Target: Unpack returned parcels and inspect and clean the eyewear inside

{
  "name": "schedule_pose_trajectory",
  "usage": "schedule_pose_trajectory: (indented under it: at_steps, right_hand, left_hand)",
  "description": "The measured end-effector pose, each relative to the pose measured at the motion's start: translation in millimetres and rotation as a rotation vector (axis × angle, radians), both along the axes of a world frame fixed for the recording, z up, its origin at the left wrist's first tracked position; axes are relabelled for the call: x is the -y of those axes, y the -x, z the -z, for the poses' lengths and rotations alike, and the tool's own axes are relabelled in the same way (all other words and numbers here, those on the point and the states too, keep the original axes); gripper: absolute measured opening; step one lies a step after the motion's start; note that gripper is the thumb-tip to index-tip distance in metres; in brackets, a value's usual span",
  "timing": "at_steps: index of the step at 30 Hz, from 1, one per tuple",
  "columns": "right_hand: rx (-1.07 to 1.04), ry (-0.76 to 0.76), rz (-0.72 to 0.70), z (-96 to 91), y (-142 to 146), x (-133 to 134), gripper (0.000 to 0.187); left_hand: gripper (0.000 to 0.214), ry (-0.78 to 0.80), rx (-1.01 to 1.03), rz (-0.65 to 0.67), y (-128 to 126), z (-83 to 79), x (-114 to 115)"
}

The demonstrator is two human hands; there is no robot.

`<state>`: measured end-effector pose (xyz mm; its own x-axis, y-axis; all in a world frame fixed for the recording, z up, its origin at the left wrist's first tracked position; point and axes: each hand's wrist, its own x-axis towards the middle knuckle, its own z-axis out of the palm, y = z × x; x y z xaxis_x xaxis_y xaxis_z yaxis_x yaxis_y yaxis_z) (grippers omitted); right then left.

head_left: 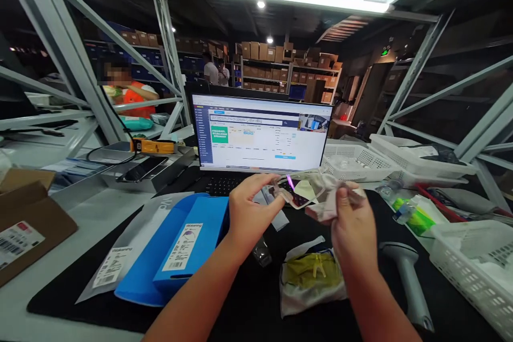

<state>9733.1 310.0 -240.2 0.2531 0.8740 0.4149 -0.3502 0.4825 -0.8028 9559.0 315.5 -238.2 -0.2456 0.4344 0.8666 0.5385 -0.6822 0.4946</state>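
Note:
Clear-framed eyeglasses (298, 206) are raised in front of the monitor. My left hand (252, 211) pinches them at the left side, thumb and fingers closed. On the other side, my right hand (355, 224) grips a pale cloth (325, 206) bunched against the right lens. Below the right hand lies a clear bag (286, 299) with something olive-yellow inside. A blue box (214, 219) with a white label rests left of my left forearm, beside a translucent plastic bag (148, 224). A small dark shiny item (262, 252) lies beneath the glasses.
A monitor (256, 152) stands behind the keyboard (220, 186). On the right are a barcode scanner (406, 272) and white baskets (465, 256). An opened cardboard box (36, 214) sits at left, and a yellow-black device (154, 146) farther back. Beyond the metal frame is a person in orange (136, 99).

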Motion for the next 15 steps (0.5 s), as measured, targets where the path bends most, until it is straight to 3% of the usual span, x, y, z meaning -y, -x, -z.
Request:
schedule_pose_trajectory:
  at_steps: [2,4,8,12,15]
  right_hand:
    - [0.081,0.011,-0.049,10.6,18,7,0.034]
    - [0.105,-0.012,0.004,16.5,27,10,0.04]
    - [-0.018,0.005,0.024,11.3,15,-2,0.054]
    - [-0.209,0.165,-0.053,2.6,-1,-22,0.041]
    - [-0.25,0.154,0.011,14.2,14,-21,0.037]
  left_hand:
    - [0.024,-0.036,-0.031,-0.026,-6,5.4,0]
    - [0.028,-0.079,-0.066,-0.039,-12,11.0,0]
    - [0.03,-0.09,-0.107,-0.039,-22,20.3,0]
    - [0.024,-0.12,-0.144,-0.042,-32,25.1,0]
    - [0.024,-0.124,-0.133,-0.057,-32,26.9,-1]
